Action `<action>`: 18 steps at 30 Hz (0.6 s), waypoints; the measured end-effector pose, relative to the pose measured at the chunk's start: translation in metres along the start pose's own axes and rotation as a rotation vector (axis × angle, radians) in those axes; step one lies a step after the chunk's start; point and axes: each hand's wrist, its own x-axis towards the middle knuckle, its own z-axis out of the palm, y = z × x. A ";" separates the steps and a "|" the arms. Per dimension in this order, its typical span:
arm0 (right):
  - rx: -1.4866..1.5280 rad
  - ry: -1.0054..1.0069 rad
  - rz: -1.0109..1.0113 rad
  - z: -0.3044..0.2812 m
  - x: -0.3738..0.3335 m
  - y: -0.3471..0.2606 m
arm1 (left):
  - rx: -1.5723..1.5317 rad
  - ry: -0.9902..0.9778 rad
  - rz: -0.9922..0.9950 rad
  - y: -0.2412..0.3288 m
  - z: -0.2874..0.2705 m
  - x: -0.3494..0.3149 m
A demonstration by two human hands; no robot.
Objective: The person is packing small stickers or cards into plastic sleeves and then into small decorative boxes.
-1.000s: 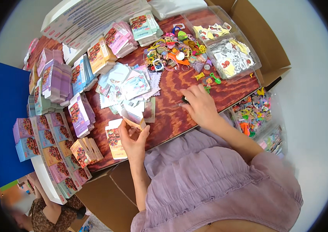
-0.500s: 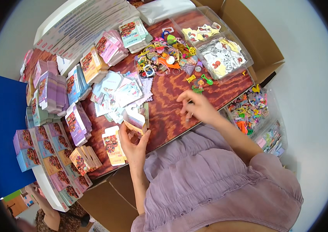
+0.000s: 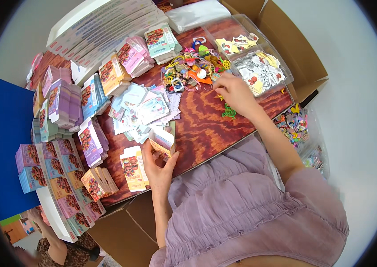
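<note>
My left hand (image 3: 158,171) is closed around a small orange cardboard box (image 3: 162,146), which stands upright with its top flaps up. Beside that hand, a flat orange box (image 3: 133,169) lies near the table edge. My right hand (image 3: 238,94) reaches over the table at the right end of a heap of small colourful trinkets (image 3: 193,71). Its fingers are bent and drawn together; what they pinch, if anything, is hidden. A bright green trinket (image 3: 229,111) lies just below it. Left of the heap is a loose pile of pale printed cards (image 3: 146,107).
Stacks of flat boxes, such as a purple stack (image 3: 91,141), line the table's left and back. A clear divided tray (image 3: 286,80) holds small yellow and white pieces. A full display carton (image 3: 57,218) stands front left. Another person's arm (image 3: 50,236) shows lower left.
My right hand has moved away from me, from near the front edge to beside the trinket heap. My left hand keeps hold of the orange box. The whole view has shifted slightly.
</note>
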 end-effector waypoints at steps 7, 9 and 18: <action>-0.380 -0.010 0.069 0.010 0.014 -0.007 | 0.089 0.019 0.018 -0.007 -0.006 -0.005; -0.406 0.046 0.132 0.002 0.015 -0.001 | 0.040 0.028 0.016 -0.010 -0.007 -0.006; -0.597 -0.035 0.319 0.015 0.016 0.008 | 0.173 0.021 0.133 0.003 0.004 -0.003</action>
